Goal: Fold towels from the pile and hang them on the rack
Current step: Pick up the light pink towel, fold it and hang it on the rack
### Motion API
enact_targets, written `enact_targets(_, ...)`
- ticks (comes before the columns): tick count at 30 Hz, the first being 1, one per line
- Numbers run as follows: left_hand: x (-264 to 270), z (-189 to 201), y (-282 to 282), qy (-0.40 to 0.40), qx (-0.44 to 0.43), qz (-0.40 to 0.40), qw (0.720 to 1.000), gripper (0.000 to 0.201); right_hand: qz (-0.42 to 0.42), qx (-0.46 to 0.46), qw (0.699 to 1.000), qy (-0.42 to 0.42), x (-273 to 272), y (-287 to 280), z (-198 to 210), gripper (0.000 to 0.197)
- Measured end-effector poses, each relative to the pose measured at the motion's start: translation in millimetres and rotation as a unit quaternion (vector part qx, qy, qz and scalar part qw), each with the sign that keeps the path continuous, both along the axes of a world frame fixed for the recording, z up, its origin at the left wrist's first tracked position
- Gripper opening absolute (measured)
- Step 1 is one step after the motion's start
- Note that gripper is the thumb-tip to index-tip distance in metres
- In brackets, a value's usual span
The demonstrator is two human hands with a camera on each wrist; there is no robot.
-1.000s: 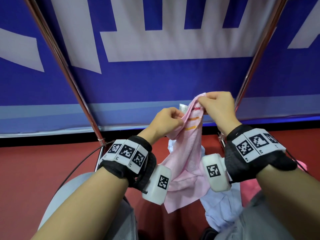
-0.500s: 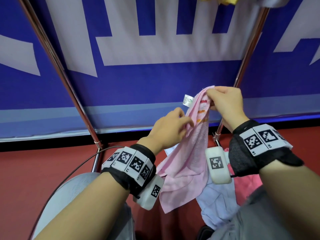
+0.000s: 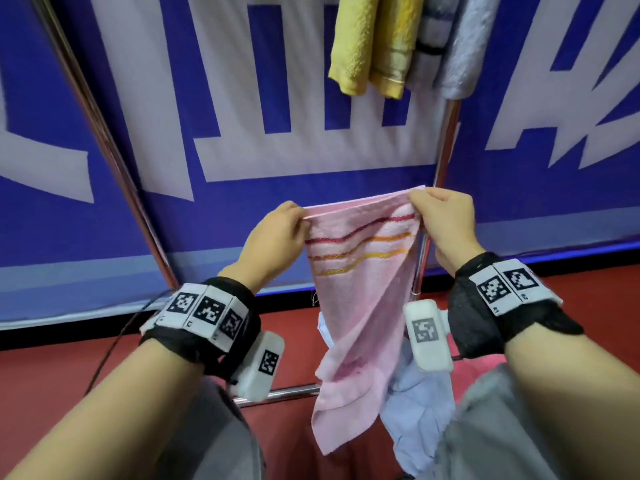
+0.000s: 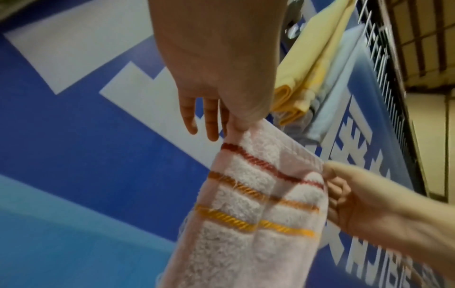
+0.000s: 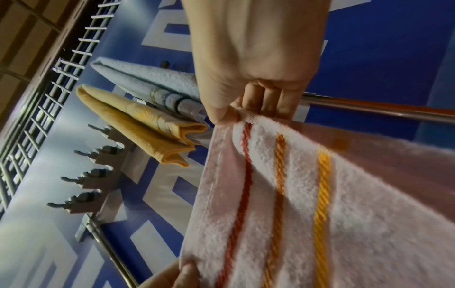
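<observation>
Pink towel (image 3: 360,271) hangs free, top edge stretched between pinching left hand (image 3: 273,244) and right hand (image 3: 446,226).

Pink towel (image 3: 360,271) now spread between raised hands

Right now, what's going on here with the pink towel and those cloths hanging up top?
A person is holding up a pink towel by its top edge, the left hand pinching one corner and the right hand pinching the other, so it hangs spread between them with its three stripes showing. A yellow towel and a pale grey towel already hang folded on the rack above. More cloths, light blue among them, lie below. The pink towel is not yet folded or hung.
</observation>
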State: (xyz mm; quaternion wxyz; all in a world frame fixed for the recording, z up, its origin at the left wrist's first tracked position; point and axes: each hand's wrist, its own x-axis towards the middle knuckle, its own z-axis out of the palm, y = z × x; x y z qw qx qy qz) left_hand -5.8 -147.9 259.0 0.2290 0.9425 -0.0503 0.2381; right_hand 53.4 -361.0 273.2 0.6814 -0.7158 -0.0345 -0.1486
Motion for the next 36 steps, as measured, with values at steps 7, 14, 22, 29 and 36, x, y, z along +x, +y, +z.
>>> enact_targets(7,-21.6,93.5,5.7,-0.038,-0.060,0.006,0.997,0.021,0.052,0.040,0.998,-0.020,-15.6,-3.4,70.6,0.017)
enact_targets(14,-47.6,193.8,8.1,-0.134,-0.034,0.006,0.990,0.025,0.067,0.078,0.994,-0.041,-40.7,-3.6,165.9,0.018)
enact_targets(22,-85.4,264.0,8.7,-0.151,-0.104,-0.022,0.983,0.011,0.102,0.073,0.990,-0.068,-76.4,-5.2,234.3,0.011)
enact_targets(29,-103.7,266.9,22.8,-0.108,-0.162,-0.038,0.980,0.015,0.111,0.020,0.991,-0.069,-96.5,-3.7,243.6,0.017)
enact_targets(36,-106.3,271.9,22.2,-0.141,-0.121,-0.022,0.982,0.020,0.106,0.014,0.992,-0.065,-103.9,-2.7,244.2,0.014)
